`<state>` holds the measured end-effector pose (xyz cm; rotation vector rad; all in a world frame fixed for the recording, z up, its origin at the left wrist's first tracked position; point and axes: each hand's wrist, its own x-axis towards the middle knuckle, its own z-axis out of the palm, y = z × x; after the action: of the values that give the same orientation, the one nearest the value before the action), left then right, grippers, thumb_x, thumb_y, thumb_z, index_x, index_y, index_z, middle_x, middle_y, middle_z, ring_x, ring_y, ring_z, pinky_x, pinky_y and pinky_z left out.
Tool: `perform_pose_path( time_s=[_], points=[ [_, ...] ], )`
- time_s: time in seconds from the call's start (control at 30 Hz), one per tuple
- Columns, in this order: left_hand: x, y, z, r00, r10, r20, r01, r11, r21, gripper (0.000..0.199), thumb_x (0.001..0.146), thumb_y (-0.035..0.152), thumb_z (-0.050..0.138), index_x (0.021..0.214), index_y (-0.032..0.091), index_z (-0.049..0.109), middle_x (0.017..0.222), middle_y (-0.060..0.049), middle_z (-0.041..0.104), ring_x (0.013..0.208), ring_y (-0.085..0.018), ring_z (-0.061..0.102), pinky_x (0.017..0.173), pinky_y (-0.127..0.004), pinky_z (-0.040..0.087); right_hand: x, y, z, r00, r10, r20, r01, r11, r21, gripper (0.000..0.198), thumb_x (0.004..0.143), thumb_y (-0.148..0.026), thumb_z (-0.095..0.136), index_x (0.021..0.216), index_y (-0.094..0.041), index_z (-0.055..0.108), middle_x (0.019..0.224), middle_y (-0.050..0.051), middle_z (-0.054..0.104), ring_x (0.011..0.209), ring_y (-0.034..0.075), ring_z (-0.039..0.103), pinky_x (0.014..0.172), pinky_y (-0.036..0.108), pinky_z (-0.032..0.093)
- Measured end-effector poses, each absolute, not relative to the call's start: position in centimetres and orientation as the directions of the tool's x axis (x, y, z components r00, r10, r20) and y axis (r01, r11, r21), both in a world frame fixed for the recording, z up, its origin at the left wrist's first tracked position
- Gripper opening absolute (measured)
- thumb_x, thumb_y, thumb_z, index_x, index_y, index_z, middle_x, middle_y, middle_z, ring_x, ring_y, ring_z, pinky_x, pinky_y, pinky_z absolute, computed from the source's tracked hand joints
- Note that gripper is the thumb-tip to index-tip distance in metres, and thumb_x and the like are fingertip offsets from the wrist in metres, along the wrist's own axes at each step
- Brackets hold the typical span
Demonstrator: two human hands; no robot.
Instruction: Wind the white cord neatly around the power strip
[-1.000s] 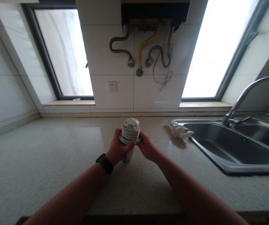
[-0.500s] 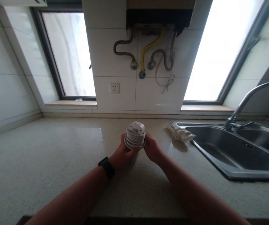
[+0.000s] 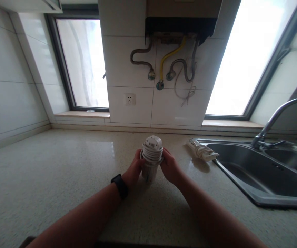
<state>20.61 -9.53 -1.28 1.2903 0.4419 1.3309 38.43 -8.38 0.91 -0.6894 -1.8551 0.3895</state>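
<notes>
A white corded device (image 3: 149, 172) stands upright on the counter, its white cord (image 3: 152, 154) wound in several turns round the upper part. Its rounded top carries a small printed label, too small to read. My left hand (image 3: 135, 168) closes on the device's left side, below a dark watch on the wrist. On the opposite side, my right hand (image 3: 171, 166) holds it at the coils. The far fingers of both hands are hidden behind it. To the right, a second white item, which looks like a power strip (image 3: 202, 151) wrapped in its cord, rests against the sink's edge.
A steel sink (image 3: 244, 186) with a tap (image 3: 269, 120) occupies the right of the speckled counter (image 3: 60, 172). On the tiled wall are a socket (image 3: 130, 99) and, under a dark-bottomed heater (image 3: 180, 26), several pipes. Windows flank it.
My left thumb has shifted from the front of the device toward its left side, so more of the lower body shows. The whole view has moved slightly.
</notes>
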Motion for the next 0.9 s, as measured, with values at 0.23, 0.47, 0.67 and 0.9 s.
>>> perform_pose_path(
  time_s=[0.23,0.47,0.67,0.9],
  points=[
    [21.4,-10.4,0.7,0.128,0.942,0.31,-0.515,-0.204,0.833,0.034,0.096,0.034,0.049,0.121,0.012,0.054,0.115,-0.008,0.061,0.108,-0.019,0.054,0.095,-0.03,0.042,38.0,-8.8,0.6,-0.276,0.567,0.776,0.331,0.814,-0.476,0.042,0.086,-0.001,0.052,0.123,-0.018,0.063,0.126,0.009,0.057,0.114,0.015,0.053,0.099,0.029,0.044],
    [21.1,-11.6,2.7,0.001,0.955,0.297,-0.279,-0.285,0.917,0.04,0.103,0.037,0.036,0.12,0.006,0.054,0.116,-0.015,0.061,0.107,-0.021,0.055,0.094,-0.032,0.046,37.6,-9.4,0.9,-0.304,0.524,0.796,0.34,0.84,-0.423,0.048,0.085,0.0,0.051,0.127,-0.022,0.06,0.127,0.007,0.056,0.117,0.014,0.053,0.098,0.027,0.044],
    [20.5,-10.8,1.8,0.067,0.894,0.443,-0.062,-0.439,0.896,0.027,0.099,0.026,0.04,0.104,0.009,0.06,0.107,-0.014,0.059,0.098,-0.019,0.054,0.092,-0.03,0.045,37.5,-9.1,0.6,-0.278,0.61,0.742,0.389,0.778,-0.493,0.041,0.079,0.002,0.049,0.114,-0.015,0.062,0.116,0.008,0.059,0.105,0.013,0.055,0.092,0.024,0.044],
    [19.8,-10.5,1.2,0.201,0.778,0.595,0.236,-0.628,0.742,0.022,0.096,0.022,0.048,0.102,0.007,0.063,0.107,-0.015,0.06,0.101,-0.021,0.056,0.096,-0.034,0.044,37.2,-9.2,0.5,-0.212,0.65,0.73,0.41,0.737,-0.537,0.022,0.083,-0.003,0.051,0.098,-0.013,0.062,0.099,0.005,0.058,0.092,0.013,0.055,0.082,0.022,0.042]
  ],
)
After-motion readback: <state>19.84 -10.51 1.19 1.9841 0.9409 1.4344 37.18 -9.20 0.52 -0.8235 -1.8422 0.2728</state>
